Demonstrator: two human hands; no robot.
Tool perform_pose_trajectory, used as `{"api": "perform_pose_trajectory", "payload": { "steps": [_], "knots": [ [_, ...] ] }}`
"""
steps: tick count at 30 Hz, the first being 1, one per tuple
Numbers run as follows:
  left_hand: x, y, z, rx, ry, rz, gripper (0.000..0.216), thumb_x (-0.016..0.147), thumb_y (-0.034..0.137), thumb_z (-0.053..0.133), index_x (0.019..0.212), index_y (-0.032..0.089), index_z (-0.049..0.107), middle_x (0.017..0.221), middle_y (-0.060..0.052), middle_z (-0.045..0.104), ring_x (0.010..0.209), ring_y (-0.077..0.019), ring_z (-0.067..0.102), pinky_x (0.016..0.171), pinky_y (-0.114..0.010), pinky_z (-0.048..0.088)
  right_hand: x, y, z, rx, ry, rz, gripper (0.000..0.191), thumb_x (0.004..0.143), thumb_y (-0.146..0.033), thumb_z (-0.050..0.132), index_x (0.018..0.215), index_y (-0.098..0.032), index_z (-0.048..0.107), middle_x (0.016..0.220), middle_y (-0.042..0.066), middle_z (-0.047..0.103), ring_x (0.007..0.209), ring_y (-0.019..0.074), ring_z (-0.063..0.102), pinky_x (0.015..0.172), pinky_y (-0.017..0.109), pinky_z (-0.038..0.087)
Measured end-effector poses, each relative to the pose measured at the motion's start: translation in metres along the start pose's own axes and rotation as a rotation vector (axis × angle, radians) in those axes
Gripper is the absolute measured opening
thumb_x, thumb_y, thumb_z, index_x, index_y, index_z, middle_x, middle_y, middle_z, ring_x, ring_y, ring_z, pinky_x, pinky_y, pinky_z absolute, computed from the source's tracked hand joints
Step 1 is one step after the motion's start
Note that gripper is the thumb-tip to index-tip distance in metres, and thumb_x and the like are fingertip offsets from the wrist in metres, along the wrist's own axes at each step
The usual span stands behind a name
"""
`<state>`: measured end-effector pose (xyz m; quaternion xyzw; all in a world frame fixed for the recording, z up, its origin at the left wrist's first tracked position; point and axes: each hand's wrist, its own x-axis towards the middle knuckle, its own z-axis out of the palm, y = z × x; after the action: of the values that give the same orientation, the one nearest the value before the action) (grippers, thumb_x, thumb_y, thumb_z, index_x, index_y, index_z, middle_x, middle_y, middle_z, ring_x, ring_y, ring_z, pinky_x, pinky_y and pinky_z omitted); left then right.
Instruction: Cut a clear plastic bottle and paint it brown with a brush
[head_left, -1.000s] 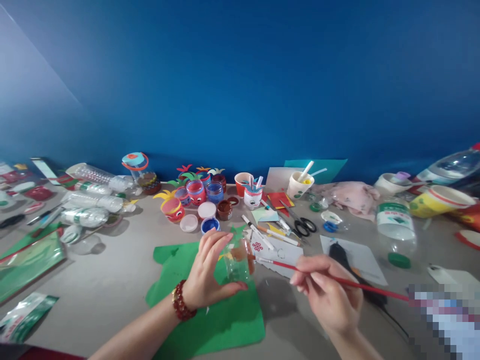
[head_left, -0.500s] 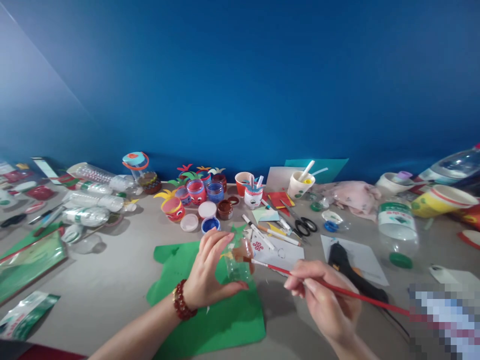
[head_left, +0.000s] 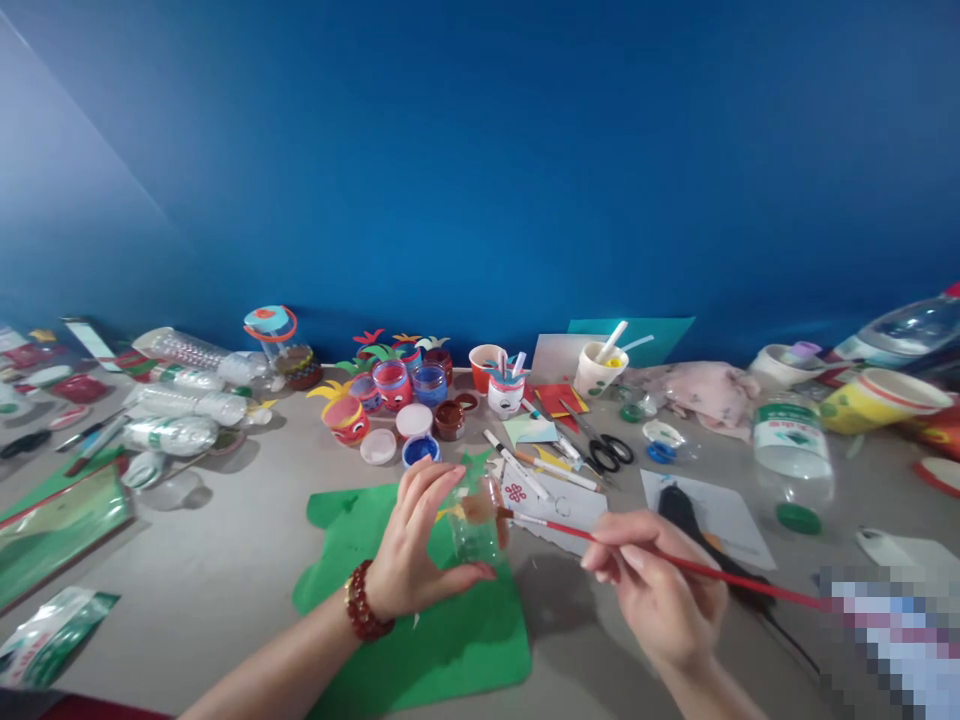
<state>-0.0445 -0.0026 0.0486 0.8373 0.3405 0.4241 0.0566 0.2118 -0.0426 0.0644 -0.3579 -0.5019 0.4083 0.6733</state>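
Note:
My left hand (head_left: pixel 411 545), with a beaded bracelet on its wrist, curves round a clear plastic cup (head_left: pixel 478 540) that looks like a cut bottle part. Brown paint covers a patch of the cup's side. Between the fingers of my right hand (head_left: pixel 664 585) is a thin paintbrush (head_left: pixel 562 527) with a red handle. The brush's brown tip is at the cup's right side, close to or touching it. Under the cup and left hand lies a green sheet (head_left: pixel 472 640). Just beyond the left fingertips stands an open jar of blue paint (head_left: pixel 421 449).
A jar of brown paint (head_left: pixel 450 420) stands near decorated cups (head_left: pixel 348 420). Pens (head_left: pixel 517 466), scissors (head_left: pixel 611 453) and a black glue gun (head_left: pixel 694 535) lie to the right. Plastic bottles (head_left: pixel 172 434) are piled at the left; a large cut bottle (head_left: pixel 793 465) stands at the right.
The brush has moved slightly right with my right hand, its tip going from the cup's painted middle to its right side. My left hand and the cup have hardly moved.

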Motion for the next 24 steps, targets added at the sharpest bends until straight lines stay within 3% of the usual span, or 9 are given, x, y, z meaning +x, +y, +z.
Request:
{"api": "perform_pose_trajectory", "payload": {
  "steps": [8,16,24],
  "knots": [
    [0.000,0.000,0.000,-0.013,0.004,0.009,0.093,0.076,0.059,0.075,0.146,0.014,0.034,0.130,-0.021,0.057,0.123,-0.0362,0.052,0.104,-0.056,0.042,0.000,0.000,0.007,0.045,-0.068,0.089,0.022,0.082,-0.013,0.056,0.082,-0.020,0.077,0.065,0.005,0.072,0.053,0.0146,0.064,0.045,0.021,0.049],
    [-0.005,-0.004,0.002,-0.038,0.018,-0.024,0.093,0.076,0.059,0.075,0.146,0.015,0.034,0.132,-0.021,0.055,0.126,-0.0364,0.050,0.106,-0.056,0.042,0.013,-0.005,0.004,0.119,0.099,0.058,0.023,0.075,-0.013,0.054,0.072,-0.020,0.076,0.052,0.004,0.067,0.045,0.0139,0.060,0.040,0.018,0.045],
    [-0.006,-0.004,0.003,-0.066,0.017,-0.045,0.094,0.075,0.061,0.075,0.147,0.017,0.034,0.132,-0.021,0.055,0.126,-0.0363,0.049,0.105,-0.056,0.043,0.002,-0.001,0.007,0.125,-0.057,0.091,0.022,0.083,-0.014,0.056,0.082,-0.020,0.076,0.062,0.004,0.071,0.053,0.0136,0.063,0.045,0.019,0.048]
  ]
}}
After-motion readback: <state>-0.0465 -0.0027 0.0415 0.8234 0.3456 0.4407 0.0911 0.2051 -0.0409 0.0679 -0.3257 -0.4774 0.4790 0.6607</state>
